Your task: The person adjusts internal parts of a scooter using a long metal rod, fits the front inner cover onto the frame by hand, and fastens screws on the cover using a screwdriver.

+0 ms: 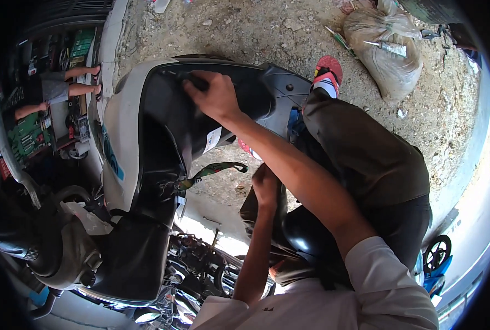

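My right hand (216, 98) is closed around a small black object (198, 82), perhaps a tool handle, pressed to the black inner panel (165, 104) of a scooter. What its far end meets is hidden. My left hand (265, 188) is closed beside my bent left knee, below my right forearm; I cannot make out whether anything is in it. A green patterned strap (218, 168) hangs from the scooter's panel, between the panel and my left hand. The scooter's pale outer shell (121, 165) curves along the panel's left side.
A tied, pale sack (385, 60) with tubes on it lies on rough ground at the upper right. My foot in a red sandal (328, 71) stands by the scooter's footboard. Another person's legs (82, 80) and a green tool tray (31, 136) are at the left. Several motorcycles (201, 264) stand below.
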The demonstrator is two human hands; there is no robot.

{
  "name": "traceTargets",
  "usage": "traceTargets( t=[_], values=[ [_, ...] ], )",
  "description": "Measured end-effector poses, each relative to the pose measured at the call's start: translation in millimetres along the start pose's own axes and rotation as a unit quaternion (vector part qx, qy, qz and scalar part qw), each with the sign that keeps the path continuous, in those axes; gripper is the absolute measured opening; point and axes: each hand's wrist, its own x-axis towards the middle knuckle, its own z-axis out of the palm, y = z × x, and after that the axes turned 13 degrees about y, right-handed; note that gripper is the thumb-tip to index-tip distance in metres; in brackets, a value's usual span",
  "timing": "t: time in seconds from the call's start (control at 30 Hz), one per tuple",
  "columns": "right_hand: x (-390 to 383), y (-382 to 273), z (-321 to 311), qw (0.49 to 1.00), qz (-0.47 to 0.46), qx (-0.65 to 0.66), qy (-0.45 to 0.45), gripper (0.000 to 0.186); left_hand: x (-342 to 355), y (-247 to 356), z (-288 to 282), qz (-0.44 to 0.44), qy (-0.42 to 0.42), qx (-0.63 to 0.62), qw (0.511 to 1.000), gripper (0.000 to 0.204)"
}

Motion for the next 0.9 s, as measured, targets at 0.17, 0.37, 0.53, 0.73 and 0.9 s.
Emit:
traceTargets(
  t=[0.17, 0.37, 0.53, 0.73, 0.9],
  values=[
    [1.9, 11.2, -2.9, 0.999, -0.041, -0.006, 0.013, 0.036, -41.9, 30.4, 1.6, 0.024, -0.011, 0.108, 0.994, 0.017],
    [-2.7, -1.0, -1.3, 1.000, -0.024, 0.006, 0.009, 0.035, -82.9, 51.2, -5.5, 0.100, -0.055, 0.198, 0.974, 0.014],
    [-2.0, 4.8, 0.6, 0.999, -0.027, -0.008, 0.019, 0.034, -89.7, 64.1, 1.1, 0.156, -0.063, 0.302, 0.938, 0.013],
    [-1.4, 0.5, -0.3, 1.000, -0.023, 0.003, 0.017, 0.033, -82.3, 48.3, 2.6, 0.093, -0.074, 0.279, 0.953, 0.018],
    [3.7, -4.6, 1.4, 0.992, -0.076, -0.095, -0.025, 0.032, -78.1, 35.2, 4.7, 0.078, -0.085, 0.231, 0.966, 0.019]
  ],
)
